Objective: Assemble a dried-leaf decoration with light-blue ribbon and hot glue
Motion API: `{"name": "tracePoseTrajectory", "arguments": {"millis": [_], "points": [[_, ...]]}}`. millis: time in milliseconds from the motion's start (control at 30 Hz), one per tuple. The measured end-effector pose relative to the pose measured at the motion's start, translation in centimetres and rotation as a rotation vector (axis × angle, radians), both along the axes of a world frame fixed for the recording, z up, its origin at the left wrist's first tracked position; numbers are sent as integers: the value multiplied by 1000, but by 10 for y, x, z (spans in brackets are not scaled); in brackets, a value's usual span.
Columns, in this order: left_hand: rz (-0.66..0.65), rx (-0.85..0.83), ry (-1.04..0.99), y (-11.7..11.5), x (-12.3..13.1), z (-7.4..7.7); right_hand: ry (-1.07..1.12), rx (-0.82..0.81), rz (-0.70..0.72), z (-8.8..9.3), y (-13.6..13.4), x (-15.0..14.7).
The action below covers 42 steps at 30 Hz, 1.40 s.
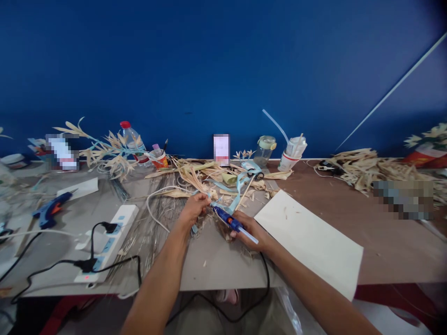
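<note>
My right hand (248, 231) is wrapped round a blue glue gun (228, 217), a clear glue stick poking out of its back end. The gun's tip points up and left, close to the fingers of my left hand (195, 208). Those fingers are pinched together by some dried husk pieces and light blue tape; what exactly they grip is too small to make out. Behind the hands lies a heap of dried husk strips (190, 179), with a light blue ribbon (239, 188) and black-handled scissors (258, 176).
A white power strip (108, 246) with black cables is at the left, near a second blue glue gun (52, 211). White paper (310, 242) lies at the right. A phone (221, 150), bottle (134, 144), jar (265, 150) and cups (289, 160) stand along the blue wall.
</note>
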<state>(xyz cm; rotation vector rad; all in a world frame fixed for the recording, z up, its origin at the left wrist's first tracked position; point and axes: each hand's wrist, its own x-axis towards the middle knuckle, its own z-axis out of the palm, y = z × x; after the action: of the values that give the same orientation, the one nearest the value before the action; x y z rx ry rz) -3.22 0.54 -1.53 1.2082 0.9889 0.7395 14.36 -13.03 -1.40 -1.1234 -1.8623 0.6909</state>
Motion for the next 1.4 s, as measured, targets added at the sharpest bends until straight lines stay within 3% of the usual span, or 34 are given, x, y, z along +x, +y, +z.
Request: {"name": "tracePoseTrajectory", "arguments": {"millis": [1400], "points": [[-3, -35, 5, -2, 0, 6, 43, -33, 3, -1, 0, 3]]}}
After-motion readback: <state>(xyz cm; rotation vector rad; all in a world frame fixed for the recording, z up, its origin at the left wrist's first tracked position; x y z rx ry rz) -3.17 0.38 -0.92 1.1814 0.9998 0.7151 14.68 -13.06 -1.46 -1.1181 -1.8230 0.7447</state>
